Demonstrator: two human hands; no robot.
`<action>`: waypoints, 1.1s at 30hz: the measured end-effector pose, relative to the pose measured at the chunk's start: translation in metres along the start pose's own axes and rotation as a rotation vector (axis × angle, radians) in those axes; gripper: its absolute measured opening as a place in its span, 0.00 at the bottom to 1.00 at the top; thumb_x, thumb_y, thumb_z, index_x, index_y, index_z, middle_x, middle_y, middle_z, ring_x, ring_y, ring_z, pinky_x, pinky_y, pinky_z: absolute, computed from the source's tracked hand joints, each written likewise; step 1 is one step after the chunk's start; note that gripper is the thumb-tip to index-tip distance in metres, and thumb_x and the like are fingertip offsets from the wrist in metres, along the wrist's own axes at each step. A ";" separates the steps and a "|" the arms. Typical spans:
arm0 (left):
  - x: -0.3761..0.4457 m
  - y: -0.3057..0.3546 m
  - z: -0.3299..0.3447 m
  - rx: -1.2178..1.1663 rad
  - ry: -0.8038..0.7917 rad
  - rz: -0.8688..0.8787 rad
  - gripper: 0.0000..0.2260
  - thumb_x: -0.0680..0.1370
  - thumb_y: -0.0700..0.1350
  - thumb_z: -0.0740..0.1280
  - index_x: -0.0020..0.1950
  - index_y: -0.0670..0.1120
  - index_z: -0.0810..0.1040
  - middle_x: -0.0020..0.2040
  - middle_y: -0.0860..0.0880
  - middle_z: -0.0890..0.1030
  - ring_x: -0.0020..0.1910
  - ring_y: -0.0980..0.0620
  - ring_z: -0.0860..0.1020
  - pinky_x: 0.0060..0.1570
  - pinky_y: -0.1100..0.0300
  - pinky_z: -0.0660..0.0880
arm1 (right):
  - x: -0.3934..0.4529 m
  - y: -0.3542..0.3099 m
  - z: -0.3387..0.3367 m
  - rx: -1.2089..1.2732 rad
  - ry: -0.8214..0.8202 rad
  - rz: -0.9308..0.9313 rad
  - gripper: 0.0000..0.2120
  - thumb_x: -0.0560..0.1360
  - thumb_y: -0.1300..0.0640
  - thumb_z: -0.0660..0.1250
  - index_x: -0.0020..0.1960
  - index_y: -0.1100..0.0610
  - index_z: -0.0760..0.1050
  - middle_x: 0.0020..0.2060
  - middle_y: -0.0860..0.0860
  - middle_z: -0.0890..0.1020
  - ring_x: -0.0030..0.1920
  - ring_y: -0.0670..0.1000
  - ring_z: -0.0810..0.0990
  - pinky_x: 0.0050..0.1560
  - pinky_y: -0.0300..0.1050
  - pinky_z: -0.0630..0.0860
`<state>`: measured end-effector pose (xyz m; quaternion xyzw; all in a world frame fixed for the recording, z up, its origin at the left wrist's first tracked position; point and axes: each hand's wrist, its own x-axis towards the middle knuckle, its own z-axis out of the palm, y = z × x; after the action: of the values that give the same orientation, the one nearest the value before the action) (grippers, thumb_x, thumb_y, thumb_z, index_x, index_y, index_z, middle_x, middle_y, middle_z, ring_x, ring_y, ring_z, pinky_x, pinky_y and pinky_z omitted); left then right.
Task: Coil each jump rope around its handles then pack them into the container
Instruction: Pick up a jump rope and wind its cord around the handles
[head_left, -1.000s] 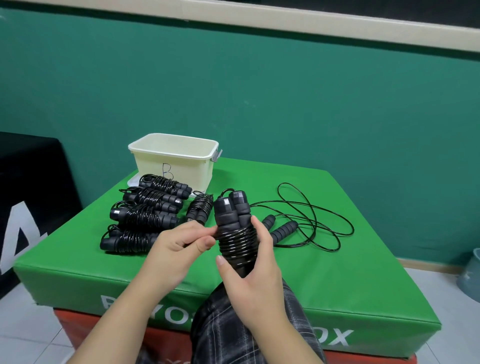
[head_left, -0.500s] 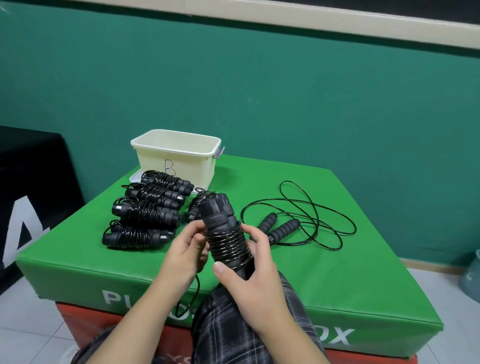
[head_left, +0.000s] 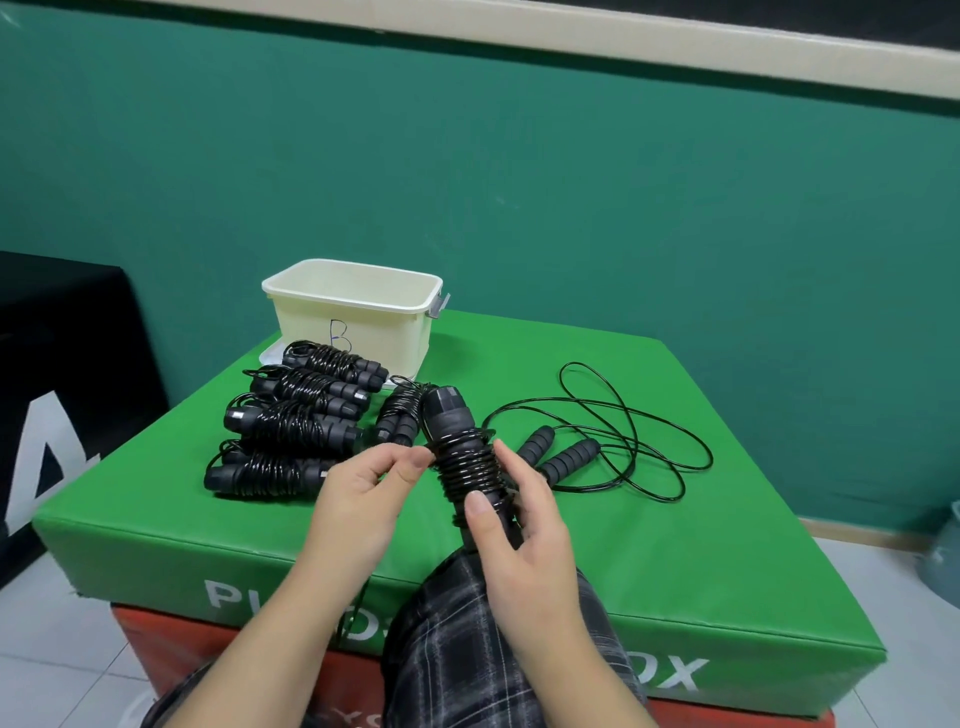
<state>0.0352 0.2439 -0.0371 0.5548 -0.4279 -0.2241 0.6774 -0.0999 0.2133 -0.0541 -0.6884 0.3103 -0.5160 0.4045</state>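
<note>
Left hand (head_left: 363, 480) has swung back to pinch cord against the rope bundle (head_left: 465, 457), cinching another turn; right hand (head_left: 519, 525) grips handles, steadying.

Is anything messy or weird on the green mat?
One thing stands out: the loose black jump rope on the right of the green padded box sprawls in open loops beside its two handles, not yet coiled like the five wound ropes on the left. No rope shows in the cream plastic container.
</note>
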 end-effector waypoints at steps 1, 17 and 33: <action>-0.001 0.000 0.002 -0.024 0.004 -0.001 0.08 0.74 0.49 0.65 0.36 0.52 0.81 0.20 0.56 0.69 0.20 0.62 0.63 0.22 0.69 0.60 | 0.000 -0.001 0.001 -0.008 0.015 -0.012 0.20 0.70 0.41 0.63 0.62 0.38 0.69 0.61 0.40 0.75 0.65 0.43 0.73 0.66 0.47 0.70; -0.014 0.029 -0.001 -0.168 -0.067 0.247 0.16 0.63 0.66 0.71 0.42 0.58 0.85 0.25 0.60 0.75 0.26 0.66 0.72 0.31 0.77 0.67 | 0.008 -0.007 0.004 -0.568 -0.120 -0.022 0.38 0.76 0.38 0.60 0.77 0.42 0.42 0.72 0.41 0.62 0.68 0.45 0.67 0.61 0.42 0.67; 0.009 0.003 -0.042 0.265 -0.107 0.333 0.05 0.73 0.58 0.65 0.41 0.62 0.80 0.39 0.57 0.78 0.38 0.61 0.75 0.41 0.72 0.69 | -0.008 -0.001 0.006 -0.087 0.040 -0.072 0.33 0.69 0.39 0.66 0.70 0.34 0.56 0.64 0.26 0.68 0.66 0.33 0.67 0.62 0.28 0.64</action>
<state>0.0745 0.2611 -0.0323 0.5478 -0.5749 -0.0801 0.6025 -0.0966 0.2216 -0.0575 -0.7055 0.3154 -0.5300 0.3492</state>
